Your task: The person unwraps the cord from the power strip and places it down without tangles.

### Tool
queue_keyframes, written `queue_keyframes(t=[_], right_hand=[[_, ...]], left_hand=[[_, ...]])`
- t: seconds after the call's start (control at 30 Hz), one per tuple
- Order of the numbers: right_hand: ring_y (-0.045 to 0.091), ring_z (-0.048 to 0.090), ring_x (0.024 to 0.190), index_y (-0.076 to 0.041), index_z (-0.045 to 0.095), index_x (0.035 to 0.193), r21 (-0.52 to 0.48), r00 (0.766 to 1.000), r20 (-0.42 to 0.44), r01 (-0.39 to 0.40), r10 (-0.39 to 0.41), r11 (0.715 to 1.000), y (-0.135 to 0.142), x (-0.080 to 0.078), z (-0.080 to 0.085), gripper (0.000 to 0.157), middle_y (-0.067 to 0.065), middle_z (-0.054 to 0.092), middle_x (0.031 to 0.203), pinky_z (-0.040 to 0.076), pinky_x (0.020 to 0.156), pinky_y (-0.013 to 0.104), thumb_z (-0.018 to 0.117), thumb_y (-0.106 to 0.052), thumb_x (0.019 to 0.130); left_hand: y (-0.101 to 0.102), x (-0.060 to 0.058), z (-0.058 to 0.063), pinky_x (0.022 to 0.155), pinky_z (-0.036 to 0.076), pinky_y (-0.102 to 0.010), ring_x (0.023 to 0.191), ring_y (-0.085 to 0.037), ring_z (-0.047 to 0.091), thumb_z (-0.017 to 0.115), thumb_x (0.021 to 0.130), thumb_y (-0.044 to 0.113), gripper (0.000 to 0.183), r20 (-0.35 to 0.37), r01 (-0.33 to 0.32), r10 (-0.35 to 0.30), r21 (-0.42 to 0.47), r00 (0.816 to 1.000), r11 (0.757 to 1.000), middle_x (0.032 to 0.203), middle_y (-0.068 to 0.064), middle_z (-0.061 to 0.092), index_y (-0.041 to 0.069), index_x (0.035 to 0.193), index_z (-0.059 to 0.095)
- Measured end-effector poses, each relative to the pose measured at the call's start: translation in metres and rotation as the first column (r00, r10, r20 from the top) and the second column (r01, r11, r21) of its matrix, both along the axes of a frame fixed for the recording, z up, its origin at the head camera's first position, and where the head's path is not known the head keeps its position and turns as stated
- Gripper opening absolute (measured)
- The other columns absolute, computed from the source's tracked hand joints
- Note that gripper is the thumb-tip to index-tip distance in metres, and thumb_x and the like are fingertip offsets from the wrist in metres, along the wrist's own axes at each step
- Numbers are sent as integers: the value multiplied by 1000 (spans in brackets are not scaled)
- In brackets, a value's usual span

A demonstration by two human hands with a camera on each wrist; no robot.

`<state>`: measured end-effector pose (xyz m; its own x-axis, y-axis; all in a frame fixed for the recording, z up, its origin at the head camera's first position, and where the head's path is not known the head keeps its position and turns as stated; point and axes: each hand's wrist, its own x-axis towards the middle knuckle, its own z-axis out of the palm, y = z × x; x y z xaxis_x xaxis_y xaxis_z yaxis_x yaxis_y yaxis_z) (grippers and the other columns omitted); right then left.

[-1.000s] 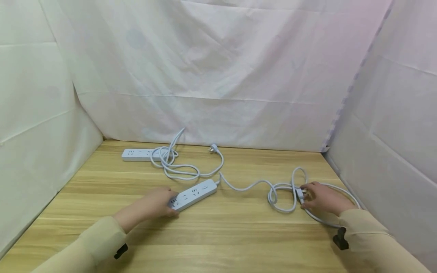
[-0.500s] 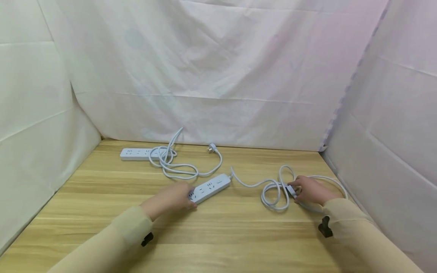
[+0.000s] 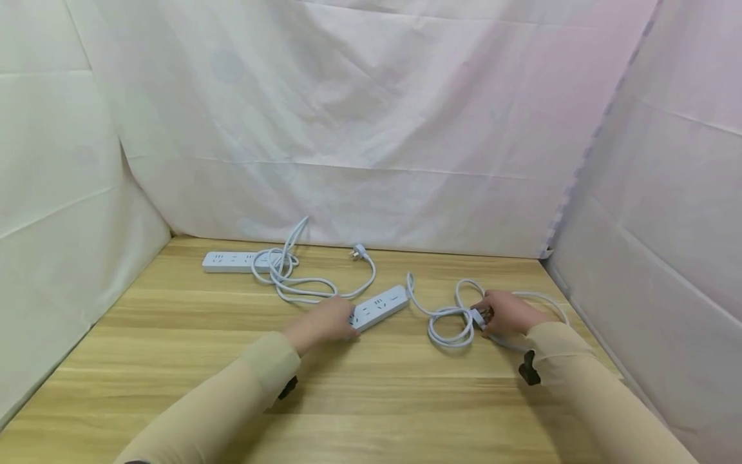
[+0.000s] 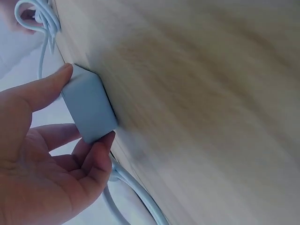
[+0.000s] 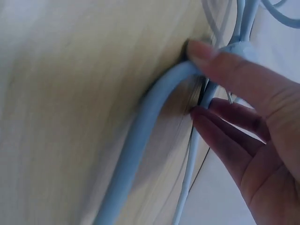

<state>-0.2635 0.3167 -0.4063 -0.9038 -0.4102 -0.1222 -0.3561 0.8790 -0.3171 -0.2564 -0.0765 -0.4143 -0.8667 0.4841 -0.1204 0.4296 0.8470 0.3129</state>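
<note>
Near the middle of the table, my left hand (image 3: 327, 320) grips the near end of a white power strip (image 3: 379, 307). In the left wrist view the thumb lies on one edge of the strip's end (image 4: 90, 107) and the fingers on the opposite edge. To the right, my right hand (image 3: 510, 312) pinches the plug (image 3: 478, 318) of that strip, its metal prongs pointing toward the palm. The strip's white cord (image 3: 452, 341) lies in loose loops between both hands. Up close in the right wrist view, the thumb presses by the plug and a thick cord (image 5: 136, 140) curves away below it.
A second white power strip (image 3: 223, 262) lies at the back left, its tangled cord (image 3: 307, 296) partly over it. That cord's plug (image 3: 360, 251) rests near the back edge. White cloth (image 3: 348, 129) hangs behind the wooden table (image 3: 371, 412) and at both sides.
My left hand has moved the near strip right and slightly away from me. The right hand has shifted left and a little back with the plug, bringing both closer together.
</note>
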Motion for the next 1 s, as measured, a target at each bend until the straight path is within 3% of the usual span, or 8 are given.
queue_keyframes(t=[0.13, 0.3, 0.47, 0.7, 0.87, 1.0], right_hand=[[15, 51, 75, -3, 73, 112, -11, 1000, 11, -1, 1, 1000, -4, -9, 0, 51, 0, 53, 84, 44, 68, 32, 90, -15, 65], [16, 50, 75, -6, 75, 108, -3, 999, 27, -27, 27, 1000, -17, -18, 1, 43, 1, 53, 83, 44, 68, 32, 88, -12, 67], [15, 52, 74, -8, 77, 100, -4, 999, 35, -26, 26, 1000, -33, -30, 1, 34, 0, 61, 83, 46, 68, 33, 87, -8, 67], [14, 60, 74, -5, 77, 95, 34, 995, 92, 45, -48, 998, -58, -44, 3, 31, 0, 71, 85, 51, 70, 34, 88, -6, 66], [18, 63, 80, -4, 76, 94, 87, 996, 60, 61, -66, 994, -65, -53, 2, 32, 2, 71, 87, 52, 78, 40, 88, -7, 65], [19, 64, 80, -3, 76, 92, 105, 999, 24, 44, -47, 993, -63, -61, 0, 33, 3, 71, 86, 52, 78, 40, 88, -7, 63]], left_hand=[[14, -7, 2, 67, 46, -33, 67, -17, 52, 81, 78, 33, 33, -35, -1, -1, -71, 999, 997, 73, -1, 56, 6, 89, 66], [30, -17, -2, 67, 46, -32, 67, -16, 52, 81, 78, 37, 36, -61, -3, -4, -118, 998, 993, 75, -1, 57, 6, 90, 67], [44, -25, -3, 69, 47, -33, 68, -16, 53, 79, 80, 36, 34, -64, -4, -4, -116, 998, 993, 77, -2, 60, 6, 91, 68], [61, -37, -9, 71, 48, -34, 71, -18, 53, 77, 81, 33, 33, -104, -18, 5, -122, 995, 992, 77, -3, 61, 4, 93, 69], [69, -47, -8, 71, 48, -34, 71, -19, 53, 74, 82, 31, 31, -117, -41, 26, -133, 993, 990, 78, -5, 62, 3, 93, 69], [75, -53, -10, 70, 48, -34, 69, -20, 54, 73, 82, 29, 26, -143, -44, 26, -124, 989, 991, 78, -5, 63, 4, 89, 69]])
